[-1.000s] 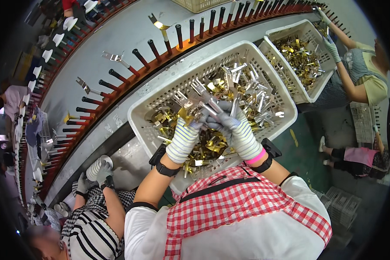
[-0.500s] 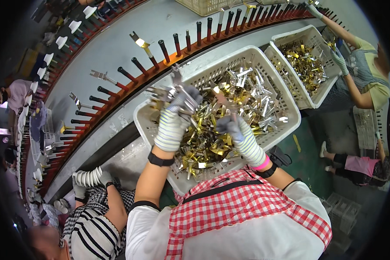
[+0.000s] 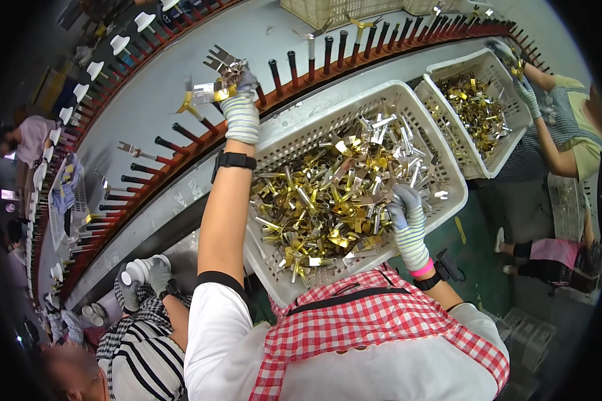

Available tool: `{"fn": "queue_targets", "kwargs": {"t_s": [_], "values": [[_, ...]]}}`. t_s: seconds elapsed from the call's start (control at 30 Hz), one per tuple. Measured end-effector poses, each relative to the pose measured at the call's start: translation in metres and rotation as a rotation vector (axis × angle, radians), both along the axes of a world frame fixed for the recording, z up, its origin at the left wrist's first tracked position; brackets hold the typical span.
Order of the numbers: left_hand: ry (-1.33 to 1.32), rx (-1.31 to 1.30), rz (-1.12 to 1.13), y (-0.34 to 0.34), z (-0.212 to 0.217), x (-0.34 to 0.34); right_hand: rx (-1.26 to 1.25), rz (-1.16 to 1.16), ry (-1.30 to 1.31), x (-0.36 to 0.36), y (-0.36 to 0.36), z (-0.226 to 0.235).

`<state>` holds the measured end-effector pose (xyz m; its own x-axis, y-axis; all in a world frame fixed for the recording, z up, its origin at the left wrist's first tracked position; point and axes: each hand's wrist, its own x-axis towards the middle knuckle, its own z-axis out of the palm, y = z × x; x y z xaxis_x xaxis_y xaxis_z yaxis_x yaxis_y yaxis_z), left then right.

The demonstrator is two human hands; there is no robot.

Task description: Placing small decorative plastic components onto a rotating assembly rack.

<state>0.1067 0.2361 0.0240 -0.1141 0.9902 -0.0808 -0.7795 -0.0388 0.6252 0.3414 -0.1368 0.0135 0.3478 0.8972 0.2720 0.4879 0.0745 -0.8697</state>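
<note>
My left hand (image 3: 239,105), in a striped glove with grey fingertips, is raised over the curved rail. Its fingers are closed round a bunch of forked metal pieces (image 3: 222,63), some silvery, with prongs sticking out. Below it a post carries a gold-coloured forked piece (image 3: 188,103). My right hand (image 3: 408,210), gloved alike, is low over the right part of a white perforated basket (image 3: 441,144). Its fingers curl on a coppery metal piece (image 3: 383,192), partly hidden by the hand. A heap of gold and silver metal pieces (image 3: 321,207) with tube ends fills the basket.
Red posts with black tips (image 3: 292,63) line the curved rail; several carry forked pieces. A second basket of metal pieces (image 3: 475,100) stands at right, by a co-worker's gloved hands (image 3: 525,93). At lower left another person's gloved hands hold white round parts (image 3: 144,269).
My left hand has moved up and left from above the basket to the posts, still with the metal pieces. My right hand has shifted right and slightly down. The posts have moved along the rail.
</note>
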Motion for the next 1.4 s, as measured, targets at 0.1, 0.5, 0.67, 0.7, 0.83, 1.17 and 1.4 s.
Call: {"fn": "queue_targets", "kwargs": {"t_s": [0.1,0.5,0.67,0.7,0.83,1.17,1.4], "values": [[0.439,0.246,0.252,0.026,-0.022,-0.012,0.015,-0.002,0.136,0.002,0.001,-0.012],[1.436,-0.112,0.365,0.024,-0.030,-0.037,-0.037,-0.089,0.424,0.017,-0.012,-0.029],[1.781,-0.240,0.316,-0.004,0.004,-0.030,-0.048,-0.117,0.409,0.022,-0.010,-0.023],[1.805,-0.327,0.226,-0.007,0.015,-0.032,-0.048,-0.119,0.405,0.022,-0.011,-0.018],[1.811,-0.208,0.529,0.007,-0.034,-0.128,-0.050,-0.060,0.436,0.014,-0.002,-0.021],[0.331,-0.064,0.157,-0.124,-0.022,-0.120,-0.252,0.051,0.661,0.031,0.062,0.024],[0.452,0.029,0.173,-0.140,-0.031,-0.124,0.016,0.373,0.424,0.003,0.221,0.080]]}}
